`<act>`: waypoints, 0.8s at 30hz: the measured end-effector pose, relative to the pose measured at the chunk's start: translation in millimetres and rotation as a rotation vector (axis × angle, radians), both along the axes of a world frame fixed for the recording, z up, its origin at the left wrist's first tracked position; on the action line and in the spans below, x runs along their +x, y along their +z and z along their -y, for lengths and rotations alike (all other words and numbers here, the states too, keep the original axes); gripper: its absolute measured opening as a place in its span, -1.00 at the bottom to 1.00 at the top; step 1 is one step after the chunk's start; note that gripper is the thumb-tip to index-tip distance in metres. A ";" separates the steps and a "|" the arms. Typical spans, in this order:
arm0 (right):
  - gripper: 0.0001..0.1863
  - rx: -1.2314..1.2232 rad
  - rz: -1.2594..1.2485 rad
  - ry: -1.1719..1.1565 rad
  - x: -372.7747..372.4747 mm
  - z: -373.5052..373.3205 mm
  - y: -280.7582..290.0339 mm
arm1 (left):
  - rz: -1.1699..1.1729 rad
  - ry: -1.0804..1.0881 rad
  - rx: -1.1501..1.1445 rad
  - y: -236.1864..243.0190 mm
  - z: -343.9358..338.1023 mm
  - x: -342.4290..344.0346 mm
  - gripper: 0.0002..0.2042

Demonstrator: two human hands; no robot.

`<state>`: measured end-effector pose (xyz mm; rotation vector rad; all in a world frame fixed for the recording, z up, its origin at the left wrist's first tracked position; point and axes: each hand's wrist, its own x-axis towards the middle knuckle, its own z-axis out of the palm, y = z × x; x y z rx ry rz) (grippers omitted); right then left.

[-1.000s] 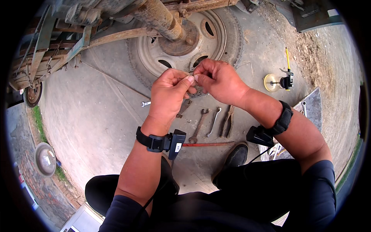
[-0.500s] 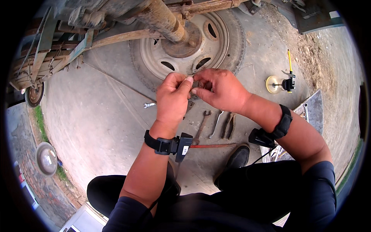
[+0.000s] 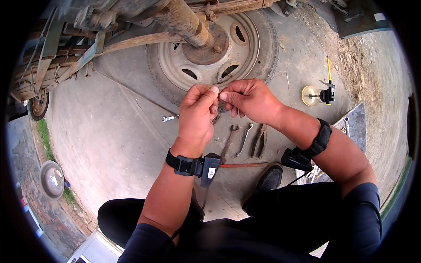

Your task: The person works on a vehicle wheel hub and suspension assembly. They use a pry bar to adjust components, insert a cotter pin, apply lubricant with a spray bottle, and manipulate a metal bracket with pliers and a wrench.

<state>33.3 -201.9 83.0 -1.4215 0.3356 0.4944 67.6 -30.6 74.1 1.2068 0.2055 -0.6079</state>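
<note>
Inward of the floor's [image 3: 109, 118] right-hand dirt edge [image 3: 346, 57], the wheel [image 3: 239, 55] is mounted on its axle [image 3: 184, 26], just beyond the left hand [image 3: 196, 114] and right hand [image 3: 255, 101]. Pliers [image 3: 255, 144] and a silver spanner [image 3: 244, 140] lie unheld nearby. Both hands are closed in pinches; anything between the fingertips [image 3: 214, 89] is too small to make out.

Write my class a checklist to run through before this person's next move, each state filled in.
1. Left hand and right hand both in view: ok.
2. What the fingers hold: cannot tell, too small to make out.
3. Wheel fully unobstructed: not ok, the hands cover part of its tyre.
4. Pliers visible and apart from the hands: ok.
5. Tools away from the right shoe: not ok, a red bar ends beside it.
</note>
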 end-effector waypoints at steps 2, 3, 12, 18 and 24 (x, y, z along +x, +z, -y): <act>-0.78 0.051 -0.041 -0.004 1.6 1.2 0.3 | 0.020 -0.037 -0.025 -2.4 -2.9 3.1 -0.90; -0.78 0.105 -0.070 -0.012 2.3 2.9 2.4 | 0.042 -0.066 -0.037 -1.9 -4.1 5.1 -0.91; -0.76 0.343 -0.078 -0.016 -5.5 15.5 3.4 | 0.197 -0.148 -0.014 1.7 -4.9 7.2 -0.91; -0.76 -0.695 0.755 0.117 -3.0 12.8 1.3 | 0.127 -0.032 0.044 0.0 -1.1 0.0 -0.91; -0.83 -0.906 0.847 0.163 -6.9 9.3 -1.9 | 0.120 -0.019 0.067 5.9 0.9 0.4 -0.92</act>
